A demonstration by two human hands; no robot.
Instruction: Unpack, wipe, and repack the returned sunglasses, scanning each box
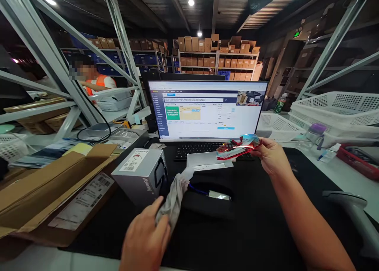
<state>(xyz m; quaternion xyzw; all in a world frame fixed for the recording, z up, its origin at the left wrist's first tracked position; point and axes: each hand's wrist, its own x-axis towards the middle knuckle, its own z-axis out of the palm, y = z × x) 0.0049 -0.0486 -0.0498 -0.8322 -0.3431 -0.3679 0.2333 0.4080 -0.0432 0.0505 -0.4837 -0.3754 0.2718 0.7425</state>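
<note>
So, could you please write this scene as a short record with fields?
Left hand: at the crumpled grey material; grip unclear
Right hand: holding up a glossy red-and-clear item
Left side: grey box, then open cardboard carton
Behind: keyboard, lit monitor
Right side: handheld scanner

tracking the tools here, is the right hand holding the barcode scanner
No, the right hand pinches a shiny red-edged item, while the barcode scanner sits apart at the right.
</note>
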